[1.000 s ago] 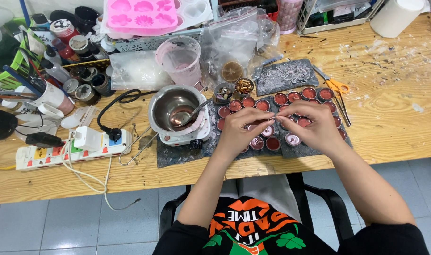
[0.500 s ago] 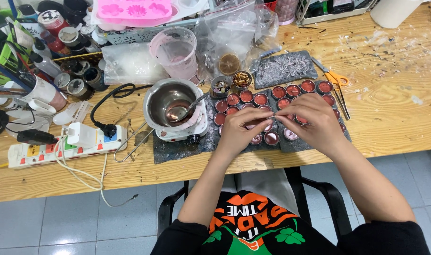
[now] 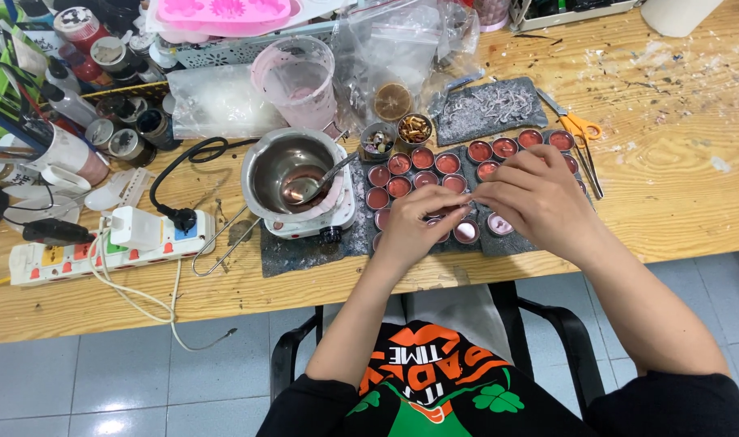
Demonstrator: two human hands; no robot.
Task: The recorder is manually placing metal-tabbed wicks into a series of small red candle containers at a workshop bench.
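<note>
My left hand and my right hand meet fingertip to fingertip over the front rows of small round tins of red wax. Between the pinched fingers is a thin pale piece, too small to make out. The tins stand in rows on a dark mat. Two tins by my fingers, one and another, look paler and pinkish. My hands hide several of the tins.
A metal pot with a spoon sits on a small white hot plate left of the tins. Behind are a pink-stained measuring jug, orange-handled scissors, plastic bags and jars. A power strip lies at the left.
The view has shifted a little. Both hands have stayed over the front tins with fingertips together, moving only slightly.
</note>
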